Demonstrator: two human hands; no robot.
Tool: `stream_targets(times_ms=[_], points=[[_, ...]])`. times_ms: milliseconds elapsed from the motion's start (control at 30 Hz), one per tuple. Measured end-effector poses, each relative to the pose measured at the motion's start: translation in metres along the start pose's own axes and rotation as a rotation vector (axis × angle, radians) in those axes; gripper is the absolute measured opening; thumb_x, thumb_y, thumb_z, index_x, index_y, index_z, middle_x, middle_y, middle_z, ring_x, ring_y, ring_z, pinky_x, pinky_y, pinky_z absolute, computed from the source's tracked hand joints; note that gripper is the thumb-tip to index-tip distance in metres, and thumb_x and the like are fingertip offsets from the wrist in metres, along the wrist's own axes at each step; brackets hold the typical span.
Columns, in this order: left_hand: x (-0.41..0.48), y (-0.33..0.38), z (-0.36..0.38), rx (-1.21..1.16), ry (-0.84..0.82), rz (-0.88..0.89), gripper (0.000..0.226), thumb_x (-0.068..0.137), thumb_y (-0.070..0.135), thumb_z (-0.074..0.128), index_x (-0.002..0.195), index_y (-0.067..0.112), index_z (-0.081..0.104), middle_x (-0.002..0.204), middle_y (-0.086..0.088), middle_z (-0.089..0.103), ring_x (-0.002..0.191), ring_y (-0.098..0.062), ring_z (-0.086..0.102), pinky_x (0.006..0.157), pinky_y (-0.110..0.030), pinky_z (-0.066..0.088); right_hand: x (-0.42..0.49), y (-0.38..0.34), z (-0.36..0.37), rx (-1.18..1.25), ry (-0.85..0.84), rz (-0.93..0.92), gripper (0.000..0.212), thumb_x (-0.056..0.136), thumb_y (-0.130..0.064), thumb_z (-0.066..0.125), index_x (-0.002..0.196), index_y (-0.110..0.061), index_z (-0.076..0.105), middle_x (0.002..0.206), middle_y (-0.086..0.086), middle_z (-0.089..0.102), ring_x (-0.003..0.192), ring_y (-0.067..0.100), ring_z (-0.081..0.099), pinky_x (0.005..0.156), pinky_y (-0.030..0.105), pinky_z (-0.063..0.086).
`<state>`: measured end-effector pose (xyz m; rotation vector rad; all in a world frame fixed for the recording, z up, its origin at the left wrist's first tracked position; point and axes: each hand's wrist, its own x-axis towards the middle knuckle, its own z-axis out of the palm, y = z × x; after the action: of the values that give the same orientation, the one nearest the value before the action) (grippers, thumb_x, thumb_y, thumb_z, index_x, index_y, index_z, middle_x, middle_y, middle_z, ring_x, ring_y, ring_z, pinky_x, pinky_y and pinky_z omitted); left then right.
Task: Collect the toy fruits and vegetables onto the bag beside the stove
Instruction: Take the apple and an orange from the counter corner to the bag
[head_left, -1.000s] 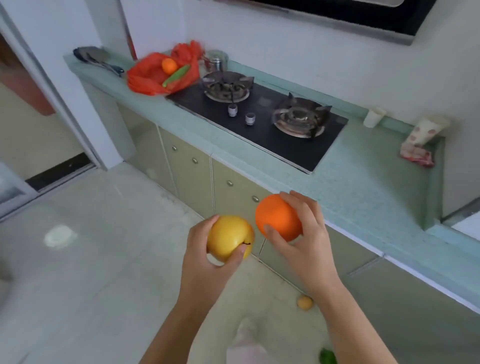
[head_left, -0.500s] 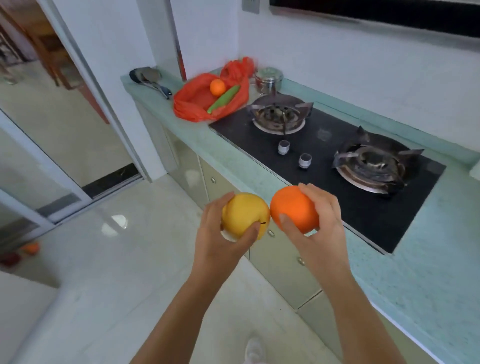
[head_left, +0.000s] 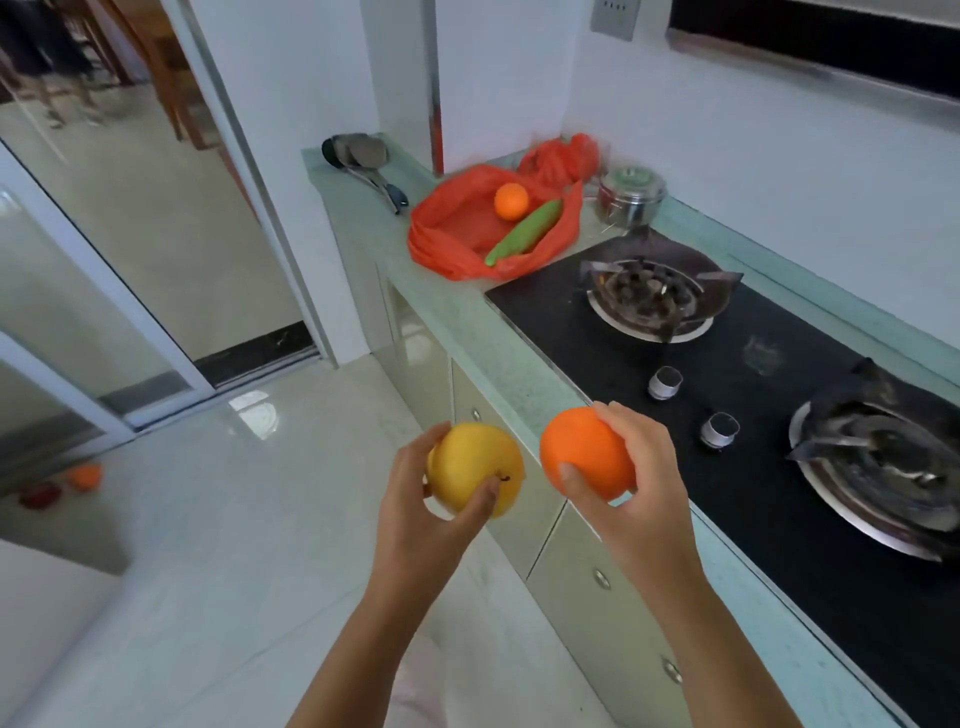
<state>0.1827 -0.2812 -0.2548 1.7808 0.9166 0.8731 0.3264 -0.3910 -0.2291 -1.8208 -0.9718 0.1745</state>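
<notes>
My left hand (head_left: 426, 525) grips a yellow toy apple (head_left: 470, 467) in front of the cabinet doors. My right hand (head_left: 639, 483) grips a toy orange (head_left: 582, 449) over the counter's front edge. Both are held side by side, a little apart. Further along the counter, left of the stove, lies the red-orange plastic bag (head_left: 452, 228). On it rest a small orange (head_left: 511, 200) and a green cucumber (head_left: 524, 231). On the floor at far left sit another orange fruit (head_left: 85, 475) and a red one (head_left: 40, 494).
The black gas stove (head_left: 727, 364) with two burners and two knobs fills the counter to my right. A steel lidded pot (head_left: 631, 195) stands behind the bag, ladles (head_left: 363, 161) lie at the counter's far end. A glass sliding door (head_left: 104, 291) is at left.
I have moved along the counter toward the bag; bag and stove appear nearer and larger. Both hands still hold their fruits, held slightly lower in view.
</notes>
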Motion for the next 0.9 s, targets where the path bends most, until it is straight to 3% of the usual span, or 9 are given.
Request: stream_targets(times_ms=[267,433,633,800,900], points=[[0.142,-0.059,-0.054,-0.039,0.095,-0.059,0.05,0.067,0.044,0.067,0.11,0.05,0.041,0.112,0.026,0.047,0.102,0.004,0.049,0.077,-0.022,0.047,0.125,-0.015,0.112,-0.011,-0.065,-0.035,0.052,0.067,-0.057,0.055,0.115,-0.048,0.036,0.127,-0.007,0.038,0.11,0.013,0.045,0.076,0.017,0.041],[0.242,-0.08,-0.102,-0.076,0.152,-0.1,0.053,0.068,0.043,0.065,0.116,0.041,0.043,0.111,0.027,0.046,0.1,0.003,0.05,0.078,-0.027,0.048,0.212,-0.042,0.182,0.011,-0.073,-0.056,0.055,0.07,-0.051,0.058,0.121,-0.037,0.044,0.129,0.0,0.041,0.113,0.019,0.046,0.084,0.033,0.047],[0.322,-0.105,-0.117,-0.098,0.064,-0.107,0.052,0.062,0.058,0.062,0.109,0.049,0.044,0.113,0.026,0.048,0.1,0.007,0.049,0.076,-0.022,0.049,0.277,-0.038,0.232,0.007,-0.025,-0.016,0.056,0.07,-0.049,0.061,0.122,-0.034,0.046,0.127,-0.005,0.041,0.116,0.017,0.044,0.09,0.042,0.046],[0.366,-0.119,-0.102,-0.094,-0.031,-0.118,0.057,0.059,0.06,0.061,0.112,0.047,0.045,0.115,0.024,0.049,0.1,0.008,0.048,0.081,-0.024,0.049,0.325,-0.022,0.248,-0.037,0.032,0.011,0.055,0.071,-0.041,0.065,0.121,-0.032,0.045,0.123,-0.007,0.041,0.114,0.014,0.043,0.093,0.041,0.042],[0.401,-0.127,-0.095,-0.073,-0.061,-0.097,0.058,0.061,0.06,0.061,0.115,0.045,0.045,0.116,0.025,0.049,0.102,0.005,0.05,0.083,-0.025,0.049,0.359,-0.009,0.262,-0.054,0.037,0.031,0.054,0.071,-0.036,0.065,0.121,-0.033,0.045,0.126,-0.003,0.041,0.114,0.009,0.039,0.094,0.034,0.037]])
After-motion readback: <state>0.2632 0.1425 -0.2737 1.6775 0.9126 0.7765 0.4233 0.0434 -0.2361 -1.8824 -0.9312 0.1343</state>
